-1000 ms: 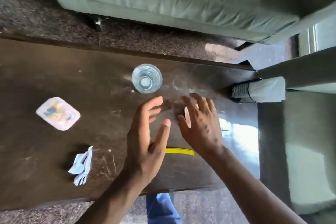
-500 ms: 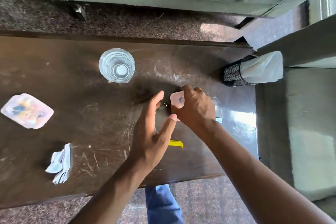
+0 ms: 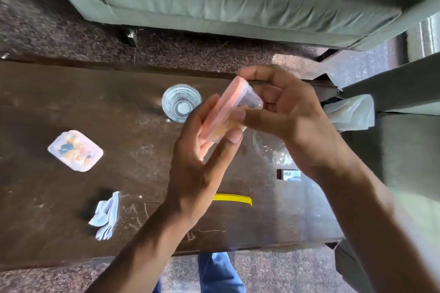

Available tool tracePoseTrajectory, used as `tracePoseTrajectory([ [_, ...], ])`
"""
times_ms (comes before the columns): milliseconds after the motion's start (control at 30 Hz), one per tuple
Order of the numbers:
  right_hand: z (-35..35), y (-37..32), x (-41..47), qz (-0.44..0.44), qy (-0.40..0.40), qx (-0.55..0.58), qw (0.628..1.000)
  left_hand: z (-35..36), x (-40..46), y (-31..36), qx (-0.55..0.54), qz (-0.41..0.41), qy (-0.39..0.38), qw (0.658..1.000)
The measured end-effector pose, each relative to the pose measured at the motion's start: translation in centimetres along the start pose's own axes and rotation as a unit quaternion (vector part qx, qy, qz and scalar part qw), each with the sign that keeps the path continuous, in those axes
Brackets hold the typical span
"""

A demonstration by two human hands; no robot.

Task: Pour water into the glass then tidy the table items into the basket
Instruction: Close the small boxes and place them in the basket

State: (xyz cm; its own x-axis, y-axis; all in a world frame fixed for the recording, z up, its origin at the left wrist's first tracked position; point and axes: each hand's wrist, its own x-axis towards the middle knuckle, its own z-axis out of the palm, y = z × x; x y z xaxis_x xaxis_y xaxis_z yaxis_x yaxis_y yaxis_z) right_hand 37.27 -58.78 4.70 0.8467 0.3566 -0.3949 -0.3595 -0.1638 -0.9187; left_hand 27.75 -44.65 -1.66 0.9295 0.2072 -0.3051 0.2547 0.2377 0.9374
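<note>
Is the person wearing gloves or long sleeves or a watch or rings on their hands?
No. Both hands are bare: the left hand and the right hand have no gloves, and I see no rings. The forearms are uncovered to the picture's edge, with no sleeves, watch or bracelet showing. The fingernails look short and plain. Blue trousers show below the table.

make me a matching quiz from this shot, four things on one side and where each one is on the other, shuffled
Things:
1. glass
2. pink-lidded container
3. yellow strip
4. pale blue plastic spoons

Places:
A. lifted above the table, held between both hands
B. near the table's front edge, on the left
C. upright near the table's far edge
D. flat on the table, beside the left hand's wrist

Pairs: 1-C, 2-A, 3-D, 4-B
</note>
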Motion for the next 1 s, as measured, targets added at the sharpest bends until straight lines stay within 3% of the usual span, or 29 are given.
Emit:
tracePoseTrajectory([
  [133, 3.3, -1.2, 0.1, -0.012, -0.064, 0.122, 0.99, -3.0, 0.1, 2.7, -0.071, 0.04, 0.075, 0.994],
  [233, 6.2, -0.7, 0.8, -0.015, -0.084, 0.146, 0.986, -6.5, 0.0, 3.8, -0.067, 0.066, 0.092, 0.991],
  [400, 10.4, 0.6, 2.5, -0.016, -0.069, 0.062, 0.996, -12.2, 0.2, 4.9, -0.058, 0.071, 0.156, 0.983],
  [567, 16.2, 3.6, 4.7, -0.011, -0.024, -0.145, 0.989, -18.6, 0.2, 4.9, -0.052, 0.072, 0.253, 0.964],
  [667, 20.1, 5.5, 6.5, -0.011, -0.047, -0.289, 0.956, -22.0, 0.3, 4.3, -0.049, 0.07, 0.27, 0.959],
  [800, 25.8, 7.9, 8.7, -0.039, -0.123, -0.462, 0.877, -26.0, 0.5, 3.6, -0.012, 0.078, 0.316, 0.946],
  [1000, 33.5, 10.5, 10.6, -0.02, -0.153, -0.606, 0.781, -30.7, 0.7, 2.4, 0.006, 0.104, 0.334, 0.937],
])
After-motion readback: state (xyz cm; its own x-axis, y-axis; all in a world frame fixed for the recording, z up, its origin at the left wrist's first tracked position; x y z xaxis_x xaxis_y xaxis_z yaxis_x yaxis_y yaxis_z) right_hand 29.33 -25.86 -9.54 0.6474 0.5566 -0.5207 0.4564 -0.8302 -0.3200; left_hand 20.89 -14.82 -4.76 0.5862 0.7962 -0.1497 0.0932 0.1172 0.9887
